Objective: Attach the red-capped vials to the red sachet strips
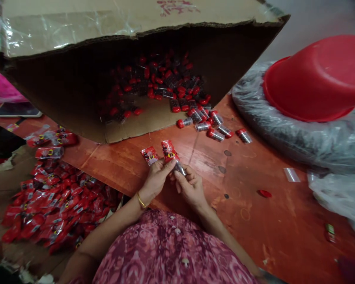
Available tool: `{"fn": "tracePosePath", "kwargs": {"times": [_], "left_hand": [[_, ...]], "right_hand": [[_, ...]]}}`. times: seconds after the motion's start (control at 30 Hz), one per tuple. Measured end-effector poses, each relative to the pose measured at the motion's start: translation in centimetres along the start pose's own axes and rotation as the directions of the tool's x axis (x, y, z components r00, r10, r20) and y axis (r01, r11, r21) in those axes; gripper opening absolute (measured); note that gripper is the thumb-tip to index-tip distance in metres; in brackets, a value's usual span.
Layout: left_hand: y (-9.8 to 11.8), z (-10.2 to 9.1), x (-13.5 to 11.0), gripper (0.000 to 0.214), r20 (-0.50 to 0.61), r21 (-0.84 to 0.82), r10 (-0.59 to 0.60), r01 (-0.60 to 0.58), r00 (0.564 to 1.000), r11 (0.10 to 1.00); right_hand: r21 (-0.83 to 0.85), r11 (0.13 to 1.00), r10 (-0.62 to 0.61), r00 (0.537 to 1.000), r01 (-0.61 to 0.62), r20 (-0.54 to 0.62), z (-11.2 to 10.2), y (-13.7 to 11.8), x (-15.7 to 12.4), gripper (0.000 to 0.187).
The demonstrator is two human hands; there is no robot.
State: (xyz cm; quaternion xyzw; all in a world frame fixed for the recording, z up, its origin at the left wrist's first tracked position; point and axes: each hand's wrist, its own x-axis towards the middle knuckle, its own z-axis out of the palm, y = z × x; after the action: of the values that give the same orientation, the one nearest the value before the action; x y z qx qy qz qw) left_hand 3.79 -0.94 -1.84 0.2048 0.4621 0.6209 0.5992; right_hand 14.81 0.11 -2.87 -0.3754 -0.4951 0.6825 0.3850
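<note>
Both my hands meet near the table's front edge. My left hand point(158, 175) pinches a red printed plastic sleeve point(167, 148) between thumb and fingers. My right hand point(191, 186) grips the lower end of a small clear bottle point(180, 169) with dark contents, which is partly covered by that sleeve. Just beyond my left fingers lies a stack of red printed sleeves point(149, 154), and I cannot tell whether the hand touches it. Ahead, loose red-capped clear bottles point(215, 134) spill out of a cardboard box point(130, 132) lying on its side.
Below the table on the left, a carton holds many red wrapped bottles point(53, 197); several more wrapped ones point(49, 152) lie at the edge. An upturned red tub point(313, 79) rests on a plastic-wrapped bundle point(254, 118). A red cap point(265, 193) and clear piece point(291, 174) lie right.
</note>
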Motion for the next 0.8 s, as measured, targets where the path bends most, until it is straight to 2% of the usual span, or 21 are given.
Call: {"fn": "tracePosePath", "kwargs": {"times": [0.1,0.27,0.37,0.5,0.6,0.7,0.8], "left_hand": [[0.1,0.4,-0.2,0.037,-0.016,-0.070,-0.024,0.023,1.000,0.997],[0.6,0.2,0.2,0.038,-0.049,-0.100,-0.065,0.060,0.997,0.993],[-0.1,0.2,0.1,0.039,-0.059,-0.084,-0.088,0.082,0.994,0.993],[-0.7,0.3,-0.5,0.037,-0.055,-0.055,-0.005,0.002,0.998,0.998],[-0.1,-0.1,-0.8,0.034,-0.056,-0.022,0.001,-0.003,0.998,1.000],[1.0,-0.8,-0.7,0.033,-0.039,-0.004,-0.013,0.013,0.999,1.000],[1.3,-1.1,-0.5,0.032,-0.022,0.031,-0.015,0.016,1.000,0.999]], "right_hand": [[-0.034,0.999,-0.040,0.999,0.039,-0.030,0.3,0.2,0.0,0.024],[-0.287,0.939,-0.215,0.975,0.189,-0.060,0.0,0.3,0.0,0.020],[-0.284,0.947,-0.180,0.980,0.150,-0.084,0.1,0.5,0.1,0.020],[-0.145,0.988,-0.073,0.992,0.057,-0.107,0.6,0.4,0.3,0.026],[-0.087,0.996,-0.018,1.000,0.020,0.022,0.6,-0.5,0.6,0.032],[-0.105,0.993,-0.023,0.977,0.045,0.210,0.0,-1.4,1.0,0.033],[-0.153,0.986,-0.029,0.971,0.066,0.236,-0.5,-1.5,1.1,0.029]]}}
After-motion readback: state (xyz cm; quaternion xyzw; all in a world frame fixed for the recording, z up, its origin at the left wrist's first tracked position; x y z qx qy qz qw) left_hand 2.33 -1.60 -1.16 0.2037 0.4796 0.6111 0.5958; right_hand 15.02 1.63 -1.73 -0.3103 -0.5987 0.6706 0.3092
